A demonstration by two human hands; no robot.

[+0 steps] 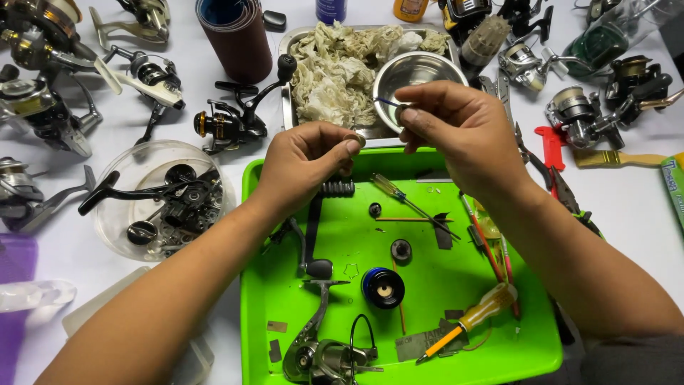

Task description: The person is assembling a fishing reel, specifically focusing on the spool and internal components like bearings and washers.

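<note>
**Two hands, one tiny ring, and a table full of fishing reels**

A big white table (641,207) is covered with fishing reels and tools. On it sits a bright green tray (434,285), just under both hands. Behind the tray is a metal pan (286,107) full of crumpled cream rags (335,68), with a shiny steel bowl (410,75) resting in it. To the left is a clear round tub (121,171) holding black reel parts. A black spinning reel (231,121) lies between the tub and the pan.

In the tray lies a taken-apart grey reel body (317,353) near the front edge. Beside it is a dark blue spool (382,287), and to the right a yellow-handled screwdriver (470,321).

The left hand (306,164) is curled up, and its thumb and first finger pinch a small brown ring (358,140). The right hand (456,128) is just beside it, above the back edge of the tray. Its fingers pinch a thin blue-tipped stick (388,101) and press on a small dark round part (402,110). The two hands are close but not touching
</note>
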